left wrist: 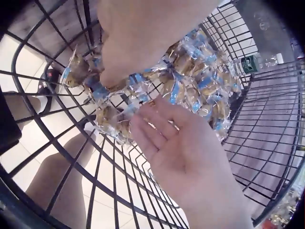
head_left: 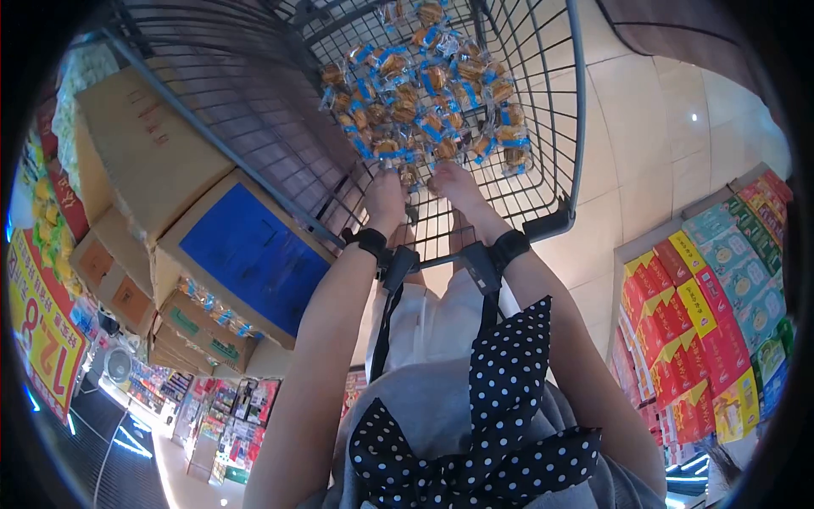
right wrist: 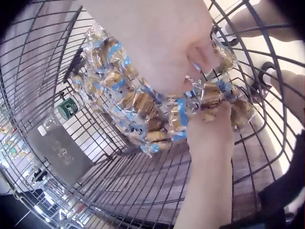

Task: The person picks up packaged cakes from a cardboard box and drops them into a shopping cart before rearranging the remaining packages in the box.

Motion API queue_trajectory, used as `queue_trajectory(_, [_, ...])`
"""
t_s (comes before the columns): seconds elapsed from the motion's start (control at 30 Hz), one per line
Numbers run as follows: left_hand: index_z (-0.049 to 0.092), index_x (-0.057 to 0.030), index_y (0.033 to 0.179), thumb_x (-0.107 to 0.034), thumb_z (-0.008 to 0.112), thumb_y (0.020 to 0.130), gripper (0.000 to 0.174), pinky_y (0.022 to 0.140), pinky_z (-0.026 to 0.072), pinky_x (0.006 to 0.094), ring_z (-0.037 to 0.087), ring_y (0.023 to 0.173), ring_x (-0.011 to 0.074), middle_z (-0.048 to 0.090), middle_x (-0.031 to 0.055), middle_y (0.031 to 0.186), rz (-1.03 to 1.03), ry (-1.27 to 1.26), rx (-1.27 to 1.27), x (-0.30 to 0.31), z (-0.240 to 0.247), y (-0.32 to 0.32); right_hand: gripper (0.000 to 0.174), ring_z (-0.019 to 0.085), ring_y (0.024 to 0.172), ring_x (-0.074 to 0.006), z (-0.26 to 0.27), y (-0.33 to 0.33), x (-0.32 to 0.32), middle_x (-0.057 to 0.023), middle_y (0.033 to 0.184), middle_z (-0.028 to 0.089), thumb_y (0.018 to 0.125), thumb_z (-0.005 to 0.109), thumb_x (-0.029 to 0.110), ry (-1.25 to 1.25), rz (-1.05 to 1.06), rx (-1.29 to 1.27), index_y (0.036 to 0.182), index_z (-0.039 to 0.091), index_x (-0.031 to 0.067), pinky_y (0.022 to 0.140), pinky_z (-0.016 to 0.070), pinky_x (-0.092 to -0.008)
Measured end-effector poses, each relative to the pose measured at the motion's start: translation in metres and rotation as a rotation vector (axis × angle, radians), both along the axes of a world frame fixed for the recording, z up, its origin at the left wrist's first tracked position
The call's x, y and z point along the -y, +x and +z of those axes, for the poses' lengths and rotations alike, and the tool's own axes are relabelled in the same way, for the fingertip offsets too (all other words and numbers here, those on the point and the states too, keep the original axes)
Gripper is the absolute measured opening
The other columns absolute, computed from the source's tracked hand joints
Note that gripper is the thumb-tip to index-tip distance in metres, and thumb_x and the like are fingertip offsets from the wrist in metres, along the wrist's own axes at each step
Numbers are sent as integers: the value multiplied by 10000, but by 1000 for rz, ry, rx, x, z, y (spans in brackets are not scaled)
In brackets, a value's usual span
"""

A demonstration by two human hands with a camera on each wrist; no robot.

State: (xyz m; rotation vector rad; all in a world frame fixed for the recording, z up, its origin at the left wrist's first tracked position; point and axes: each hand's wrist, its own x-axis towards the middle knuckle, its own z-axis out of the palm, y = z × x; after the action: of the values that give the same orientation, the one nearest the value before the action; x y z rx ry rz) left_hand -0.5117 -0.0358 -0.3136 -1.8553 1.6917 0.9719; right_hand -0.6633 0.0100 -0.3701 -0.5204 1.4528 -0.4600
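A heap of brown snacks in clear wrappers with blue bands (head_left: 424,85) lies in a shopping cart basket (head_left: 579,102). Both hands reach down into the near end of that heap. My left hand (head_left: 386,201) curls its fingers over a wrapped snack (right wrist: 223,110) at the heap's edge, with the fingertips partly hidden in the right wrist view. Beside it, my right hand (head_left: 459,185) has loosely bent fingers with gaps between them. In the left wrist view its palm shows bare, fingertips right at the wrappers.
The cart handle (head_left: 549,222) crosses in front of the body, with legs below it. Cardboard boxes (head_left: 153,153), one with a blue panel (head_left: 254,254), stack close at left. Red and yellow packages (head_left: 687,339) stand at right. Pale floor tiles (head_left: 644,127) show beyond the cart.
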Motion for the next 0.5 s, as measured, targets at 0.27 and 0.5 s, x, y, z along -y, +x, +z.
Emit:
queue_trajectory(0.27, [494, -19, 887, -206, 628, 690, 303, 675, 451, 429, 569, 808, 374, 592, 200, 811, 265, -277, -406, 32, 105, -44, 357, 558, 762, -145, 96, -8, 11, -64, 875, 588, 847, 484, 371, 104, -509, 307, 1032, 514, 67, 644, 436, -256])
queue_trajectory(0.5, [334, -26, 1054, -22, 610, 714, 437, 642, 461, 262, 565, 802, 155, 561, 121, 911, 396, -172, -1037, 19, 244, -14, 410, 548, 676, -102, 256, -21, 9, -32, 763, 589, 867, 454, 416, -421, -359, 400, 913, 569, 25, 614, 424, -220])
